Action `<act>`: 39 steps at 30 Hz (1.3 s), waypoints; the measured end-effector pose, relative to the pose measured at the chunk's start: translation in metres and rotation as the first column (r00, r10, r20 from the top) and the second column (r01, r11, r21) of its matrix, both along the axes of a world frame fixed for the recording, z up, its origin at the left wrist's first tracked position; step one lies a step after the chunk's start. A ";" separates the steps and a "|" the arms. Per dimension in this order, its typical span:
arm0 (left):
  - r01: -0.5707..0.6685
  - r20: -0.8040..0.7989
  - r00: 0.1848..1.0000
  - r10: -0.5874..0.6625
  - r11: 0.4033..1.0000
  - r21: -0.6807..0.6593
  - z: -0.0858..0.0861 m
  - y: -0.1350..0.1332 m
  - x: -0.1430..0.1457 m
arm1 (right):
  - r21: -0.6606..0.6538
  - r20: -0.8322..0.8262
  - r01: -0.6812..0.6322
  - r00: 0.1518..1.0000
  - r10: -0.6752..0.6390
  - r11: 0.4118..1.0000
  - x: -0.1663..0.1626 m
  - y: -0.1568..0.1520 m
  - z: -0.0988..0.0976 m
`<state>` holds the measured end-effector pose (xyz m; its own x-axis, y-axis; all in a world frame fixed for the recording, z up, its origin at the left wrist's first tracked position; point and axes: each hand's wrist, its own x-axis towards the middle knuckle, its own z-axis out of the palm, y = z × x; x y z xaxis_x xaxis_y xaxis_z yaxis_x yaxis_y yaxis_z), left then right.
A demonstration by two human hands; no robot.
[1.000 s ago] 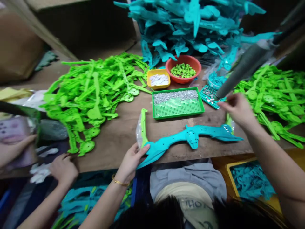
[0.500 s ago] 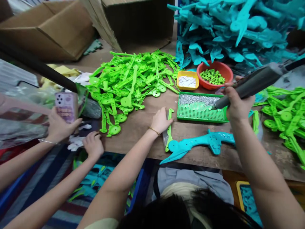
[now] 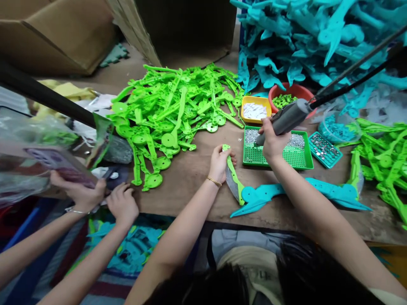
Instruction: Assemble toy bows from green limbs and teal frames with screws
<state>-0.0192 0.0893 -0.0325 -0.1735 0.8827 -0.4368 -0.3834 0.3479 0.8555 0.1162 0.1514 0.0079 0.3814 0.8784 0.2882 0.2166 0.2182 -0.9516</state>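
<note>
Left hand point(image 3: 220, 163) grasps green limb point(image 3: 235, 177) meeting turquoise bow-shaped piece point(image 3: 259, 195) near table point(image 3: 181, 186) front edge. Right hand point(image 3: 275, 144) clutches power screwdriver point(image 3: 291, 117) over green tray point(image 3: 299, 157): seemingly screw pickup; next calls for steady tip alignment.

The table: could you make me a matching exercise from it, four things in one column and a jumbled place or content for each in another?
Column one
1. Tool
2. Yellow dish
3. Green strip
4. Red bowl

Column two
A. Holds small green pieces
B. In the person's left hand
C. In the person's right hand
D. Holds white pieces

Right pairs: 1-C, 2-D, 3-B, 4-A.
</note>
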 end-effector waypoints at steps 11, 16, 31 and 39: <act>-0.049 0.173 0.984 0.050 0.999 -0.008 -0.007 -0.002 -0.003 | -0.053 0.154 -0.062 0.986 0.070 0.997 -0.003 -0.005 -0.005; -0.064 0.212 0.975 0.060 0.998 0.008 -0.008 -0.002 -0.005 | -0.076 0.097 -0.051 0.994 0.058 0.996 0.000 -0.005 0.000; -0.131 0.269 0.957 0.111 0.990 0.058 -0.017 -0.002 -0.007 | 0.246 -0.240 -0.288 0.907 0.346 0.925 -0.081 -0.014 0.013; -0.178 0.260 0.953 0.156 0.982 0.064 -0.014 -0.002 -0.005 | 0.181 -0.242 -0.293 0.912 0.331 0.939 -0.086 -0.012 -0.013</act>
<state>-0.0239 0.0869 -0.0460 -0.2150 0.8866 -0.4095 -0.6373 0.1903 0.7467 0.0298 0.1397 -0.0050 0.1731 0.9240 0.3411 -0.1399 0.3658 -0.9201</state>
